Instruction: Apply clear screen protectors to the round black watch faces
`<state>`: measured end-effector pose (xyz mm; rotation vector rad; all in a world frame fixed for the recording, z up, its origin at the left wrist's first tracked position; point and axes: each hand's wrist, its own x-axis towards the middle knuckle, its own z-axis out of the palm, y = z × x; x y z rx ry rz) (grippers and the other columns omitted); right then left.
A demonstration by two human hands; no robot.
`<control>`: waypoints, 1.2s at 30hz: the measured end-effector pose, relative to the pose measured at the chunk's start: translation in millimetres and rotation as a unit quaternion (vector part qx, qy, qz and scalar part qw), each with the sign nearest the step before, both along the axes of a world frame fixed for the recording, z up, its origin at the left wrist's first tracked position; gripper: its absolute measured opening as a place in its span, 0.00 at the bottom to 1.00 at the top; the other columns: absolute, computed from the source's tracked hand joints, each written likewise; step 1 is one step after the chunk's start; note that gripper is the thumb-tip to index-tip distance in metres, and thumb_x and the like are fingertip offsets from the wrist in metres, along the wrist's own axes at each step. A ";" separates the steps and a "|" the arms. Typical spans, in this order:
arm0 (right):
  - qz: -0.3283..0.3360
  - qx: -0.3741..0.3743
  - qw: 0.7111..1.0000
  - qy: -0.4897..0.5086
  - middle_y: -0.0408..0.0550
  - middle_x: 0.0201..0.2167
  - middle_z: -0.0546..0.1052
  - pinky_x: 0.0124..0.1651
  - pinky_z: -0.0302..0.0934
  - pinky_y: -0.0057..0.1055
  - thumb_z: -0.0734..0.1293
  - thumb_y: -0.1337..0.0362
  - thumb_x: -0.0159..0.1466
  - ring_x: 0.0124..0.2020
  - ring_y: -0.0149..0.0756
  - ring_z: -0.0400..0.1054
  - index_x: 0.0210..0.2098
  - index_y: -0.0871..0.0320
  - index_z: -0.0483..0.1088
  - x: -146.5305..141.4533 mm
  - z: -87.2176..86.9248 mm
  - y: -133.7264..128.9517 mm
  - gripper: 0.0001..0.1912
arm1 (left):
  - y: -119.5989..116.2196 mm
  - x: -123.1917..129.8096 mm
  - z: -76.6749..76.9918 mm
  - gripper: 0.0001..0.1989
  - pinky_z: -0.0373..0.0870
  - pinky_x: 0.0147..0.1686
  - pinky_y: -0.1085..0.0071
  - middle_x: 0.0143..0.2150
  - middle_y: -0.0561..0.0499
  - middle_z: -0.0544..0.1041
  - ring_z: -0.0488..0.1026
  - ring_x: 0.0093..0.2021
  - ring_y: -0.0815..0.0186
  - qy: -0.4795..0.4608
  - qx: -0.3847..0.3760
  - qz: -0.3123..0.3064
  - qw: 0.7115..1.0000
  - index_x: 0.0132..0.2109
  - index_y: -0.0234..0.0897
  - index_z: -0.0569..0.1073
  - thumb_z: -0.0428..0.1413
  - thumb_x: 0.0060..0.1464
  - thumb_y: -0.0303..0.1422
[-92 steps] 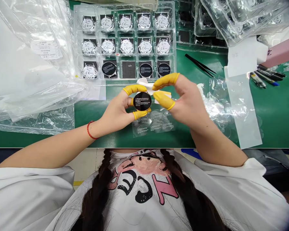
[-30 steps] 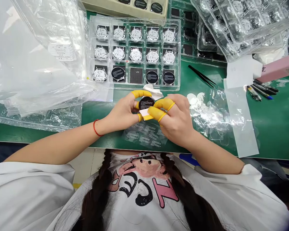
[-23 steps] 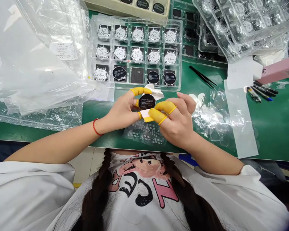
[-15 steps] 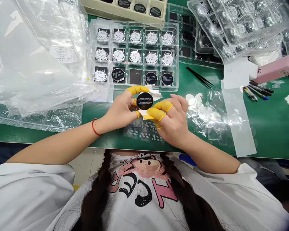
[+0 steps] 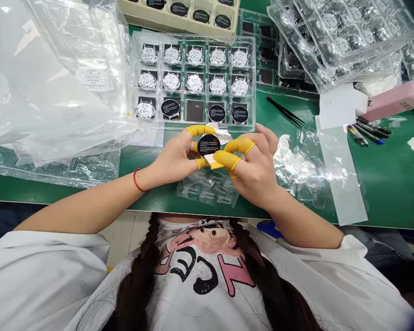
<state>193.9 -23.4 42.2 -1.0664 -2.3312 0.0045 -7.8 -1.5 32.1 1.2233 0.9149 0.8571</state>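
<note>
the left hand (image 5: pixel 172 158) reaches in from the left, forearm slanting up from the near side, wrist low, palm turned inward; its yellow-covered fingers curve over the far rim of the black-faced watch (image 5: pixel 209 144) while the thumb comes under the near side, so the watch is pinched at its edges, printed face toward the camera. the right hand (image 5: pixel 257 170) comes from the opposite side, knuckles up and fingers bent, thumb and forefinger pressed together on a small white-and-yellow piece (image 5: pixel 210 159) at the watch's near edge; whether it touches the face is hard to tell. the watch sits in front of the person's chest, above the printed clear sheet (image 5: pixel 207 191) and close to the near edge of the green table (image 5: pixel 393 184). a crumpled white cloth (image 5: pixel 224 134) lies just beyond the watch, between the hands and the clear tray (image 5: pixel 254 82), whose near wall is close to the left fingertips. the middle near compartment shows a dark square pad, with watches in the compartments on both sides. to the left, plastic bags (image 5: pixel 44 92) spread up to the tray and near the left forearm. past the right hand, a band of green surface runs up to the black tweezers (image 5: pixel 285 111); film scraps (image 5: pixel 310 168) and a white strip (image 5: pixel 343 179) bound the side, with pens (image 5: pixel 369 130) and a pink bottle (image 5: pixel 393 100) farther out.
</note>
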 end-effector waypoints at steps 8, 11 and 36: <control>0.008 0.023 0.999 0.025 0.44 0.39 0.76 0.66 0.54 0.54 0.62 0.64 0.71 0.47 0.40 0.69 0.41 0.46 0.75 -0.5 1.6 0.2 0.11 | 3.1 -1.7 -0.6 0.31 0.75 0.33 0.77 0.36 0.55 0.80 0.80 0.35 0.70 -0.030 0.009 0.012 0.999 0.53 0.38 0.66 0.70 0.43 0.28; -0.024 -0.023 0.995 0.093 0.44 0.39 0.78 0.63 0.59 0.52 0.63 0.60 0.71 0.45 0.40 0.71 0.46 0.48 0.73 9.9 9.4 5.0 0.08 | 3.1 -0.4 0.0 0.30 0.78 0.37 0.74 0.33 0.57 0.80 0.80 0.34 0.70 -0.025 0.002 0.015 1.000 0.53 0.39 0.66 0.69 0.44 0.28; 0.029 -0.672 0.637 0.377 0.40 0.28 0.69 0.34 0.60 0.28 0.75 0.62 0.50 0.30 0.28 0.62 0.29 0.58 0.65 -27.5 17.7 26.0 0.15 | -7.1 -4.5 3.0 0.28 0.77 0.33 0.70 0.27 0.57 0.81 0.80 0.28 0.65 0.071 0.029 -0.048 0.996 0.57 0.39 0.67 0.66 0.49 0.29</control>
